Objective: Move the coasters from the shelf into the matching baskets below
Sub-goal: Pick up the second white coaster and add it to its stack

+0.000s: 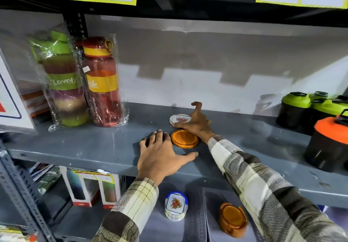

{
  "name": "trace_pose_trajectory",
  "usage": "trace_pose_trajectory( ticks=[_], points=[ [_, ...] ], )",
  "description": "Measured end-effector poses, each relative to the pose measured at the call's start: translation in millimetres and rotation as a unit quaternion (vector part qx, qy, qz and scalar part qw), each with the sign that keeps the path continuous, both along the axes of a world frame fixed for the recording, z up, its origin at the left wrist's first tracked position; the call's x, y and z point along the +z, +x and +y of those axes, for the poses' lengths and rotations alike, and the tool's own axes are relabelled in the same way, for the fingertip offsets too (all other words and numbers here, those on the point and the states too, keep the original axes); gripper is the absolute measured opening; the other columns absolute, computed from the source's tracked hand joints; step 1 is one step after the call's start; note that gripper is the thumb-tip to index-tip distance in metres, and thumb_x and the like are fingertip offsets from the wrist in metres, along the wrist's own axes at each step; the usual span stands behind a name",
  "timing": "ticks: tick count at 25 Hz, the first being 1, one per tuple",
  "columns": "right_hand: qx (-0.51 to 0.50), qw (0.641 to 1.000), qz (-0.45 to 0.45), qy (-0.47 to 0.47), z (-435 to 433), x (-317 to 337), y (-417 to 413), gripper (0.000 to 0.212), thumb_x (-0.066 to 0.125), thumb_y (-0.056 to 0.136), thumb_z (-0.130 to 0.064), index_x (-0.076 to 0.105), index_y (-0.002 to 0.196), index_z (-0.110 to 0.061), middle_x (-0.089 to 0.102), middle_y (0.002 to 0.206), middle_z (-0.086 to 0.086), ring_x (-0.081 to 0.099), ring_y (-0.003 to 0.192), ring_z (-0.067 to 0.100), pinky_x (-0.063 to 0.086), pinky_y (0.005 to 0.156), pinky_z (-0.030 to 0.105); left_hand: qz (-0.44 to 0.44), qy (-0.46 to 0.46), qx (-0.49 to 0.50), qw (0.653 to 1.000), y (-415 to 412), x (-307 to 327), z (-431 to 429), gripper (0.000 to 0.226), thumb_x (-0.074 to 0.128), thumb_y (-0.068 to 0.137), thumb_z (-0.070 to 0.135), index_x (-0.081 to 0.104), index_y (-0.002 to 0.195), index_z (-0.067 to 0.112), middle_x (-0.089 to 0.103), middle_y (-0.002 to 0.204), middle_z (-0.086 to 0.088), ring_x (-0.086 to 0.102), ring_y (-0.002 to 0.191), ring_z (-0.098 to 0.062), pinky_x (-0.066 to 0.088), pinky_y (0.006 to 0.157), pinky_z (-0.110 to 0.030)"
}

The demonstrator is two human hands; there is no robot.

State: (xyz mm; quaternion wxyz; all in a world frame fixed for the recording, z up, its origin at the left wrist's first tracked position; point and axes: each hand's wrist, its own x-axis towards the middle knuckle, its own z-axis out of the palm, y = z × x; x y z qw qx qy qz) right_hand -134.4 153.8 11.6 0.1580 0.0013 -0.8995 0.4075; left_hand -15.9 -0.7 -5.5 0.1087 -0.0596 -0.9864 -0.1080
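Note:
Two coasters lie on the grey shelf point(75, 147): a round orange one point(184, 139) near the front and a white one with a red flower print point(178, 119) behind it. My left hand point(162, 153) rests flat on the shelf, fingers spread, touching the orange coaster's left edge. My right hand point(195, 122) reaches over the white coaster with its fingers on that coaster's right and front edge. On the lower shelf stand a blue-and-white holder with floral coasters point(176, 206) and an orange holder with orange coasters point(232, 219).
Wrapped bottles, one green point(62, 79) and one red point(102, 83), stand at the left of the shelf. Green-lidded black shakers point(295, 108) and an orange-lidded container point(327, 143) stand at the right. Boxed bottles point(90, 189) sit on the lower shelf.

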Motion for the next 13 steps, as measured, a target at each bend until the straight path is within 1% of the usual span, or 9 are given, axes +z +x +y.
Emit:
trace_pose_trajectory(
  ticks=[2, 5, 8, 11, 12, 13],
  points=[
    [-0.002, 0.999, 0.038, -0.016, 3, 4, 6, 0.100, 0.095, 0.058, -0.048, 0.025, 0.129, -0.034, 0.066, 0.118, 0.007, 0.054, 0.124, 0.031, 0.032, 0.099, 0.042, 0.003, -0.001, 0.001, 1.000, 0, 0, 0, 0.132, 0.020, 0.059, 0.106, 0.035, 0.154, 0.016, 0.024, 0.167, -0.006, 0.020, 0.152, -0.025, 0.015, 0.119, -0.049],
    [-0.008, 0.994, 0.106, -0.037, 5, 20, 23, 0.101, 0.096, 0.057, -0.044, 0.025, 0.129, -0.036, 0.062, 0.120, 0.000, 0.051, 0.125, 0.028, 0.025, 0.094, 0.037, 0.006, 0.003, 0.000, 1.000, -1, -2, 0, 0.134, 0.019, 0.057, 0.107, 0.035, 0.154, 0.016, 0.025, 0.167, -0.005, 0.020, 0.152, -0.024, 0.016, 0.119, -0.049],
    [-0.009, 0.982, 0.191, 0.005, 4, 41, 54, 0.104, 0.095, 0.057, -0.045, 0.023, 0.131, -0.036, 0.062, 0.128, -0.003, 0.050, 0.126, 0.026, 0.026, 0.094, 0.036, 0.009, 0.012, -0.004, 1.000, -2, -2, -1, 0.132, 0.021, 0.056, 0.107, 0.039, 0.152, 0.018, 0.030, 0.164, -0.005, 0.024, 0.151, -0.025, 0.018, 0.119, -0.049],
    [-0.010, 0.959, 0.279, 0.049, 2, 60, 97, 0.106, 0.093, 0.055, -0.051, 0.025, 0.135, -0.034, 0.057, 0.134, -0.008, 0.052, 0.124, 0.023, 0.026, 0.092, 0.035, 0.022, 0.020, -0.005, 1.000, -1, -3, -2, 0.127, 0.024, 0.057, 0.107, 0.044, 0.146, 0.019, 0.038, 0.159, -0.004, 0.031, 0.146, -0.025, 0.021, 0.117, -0.050],
    [-0.009, 0.950, 0.307, 0.058, 2, 68, 113, 0.105, 0.091, 0.055, -0.054, 0.028, 0.136, -0.032, 0.052, 0.137, -0.013, 0.052, 0.124, 0.021, 0.026, 0.091, 0.035, 0.025, 0.022, -0.005, 0.999, -1, -2, -2, 0.126, 0.025, 0.056, 0.107, 0.044, 0.145, 0.019, 0.039, 0.158, -0.004, 0.033, 0.145, -0.025, 0.022, 0.116, -0.050],
    [-0.008, 0.940, 0.334, 0.066, 4, 74, 128, 0.103, 0.089, 0.055, -0.056, 0.034, 0.137, -0.029, 0.044, 0.139, -0.023, 0.051, 0.123, 0.018, 0.025, 0.090, 0.033, 0.021, 0.025, -0.005, 0.999, 0, -1, -2, 0.127, 0.024, 0.054, 0.107, 0.045, 0.144, 0.020, 0.040, 0.157, -0.004, 0.033, 0.145, -0.025, 0.023, 0.116, -0.049]
  ],
)
